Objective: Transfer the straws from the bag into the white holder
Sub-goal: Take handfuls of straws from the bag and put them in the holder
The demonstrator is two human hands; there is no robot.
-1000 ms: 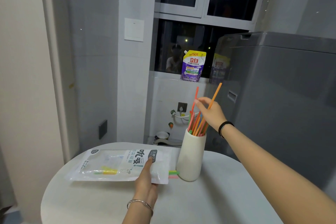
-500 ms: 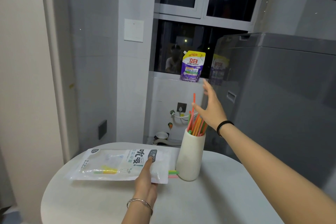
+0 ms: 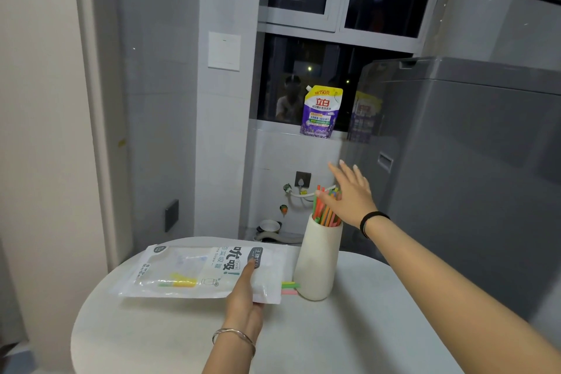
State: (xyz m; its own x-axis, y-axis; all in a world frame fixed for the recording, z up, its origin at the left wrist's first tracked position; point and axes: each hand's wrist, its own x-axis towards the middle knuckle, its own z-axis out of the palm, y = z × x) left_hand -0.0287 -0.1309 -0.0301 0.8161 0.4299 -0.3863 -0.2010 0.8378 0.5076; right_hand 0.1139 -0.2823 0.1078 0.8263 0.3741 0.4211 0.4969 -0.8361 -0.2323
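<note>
A white holder (image 3: 318,261) stands on the round table (image 3: 182,334), filled with several coloured straws (image 3: 324,209). My right hand (image 3: 349,191) hovers over the straw tops, fingers spread, palm against them, holding nothing. The clear and white straw bag (image 3: 200,273) lies flat to the left of the holder. My left hand (image 3: 246,297) presses flat on the bag's right part. A yellow and a green straw (image 3: 179,282) show inside the bag. A green and a pink straw end (image 3: 290,288) stick out of its right end beside the holder's base.
A grey appliance (image 3: 473,167) stands close behind and right of the table. A purple detergent pouch (image 3: 321,112) sits on the window sill. Wall taps and a hose (image 3: 300,191) lie behind the holder. The wall is at the left.
My right hand let go of the orange straw, opened, and came down onto the straw tops, which now stand level. The left hand and bag have not moved.
</note>
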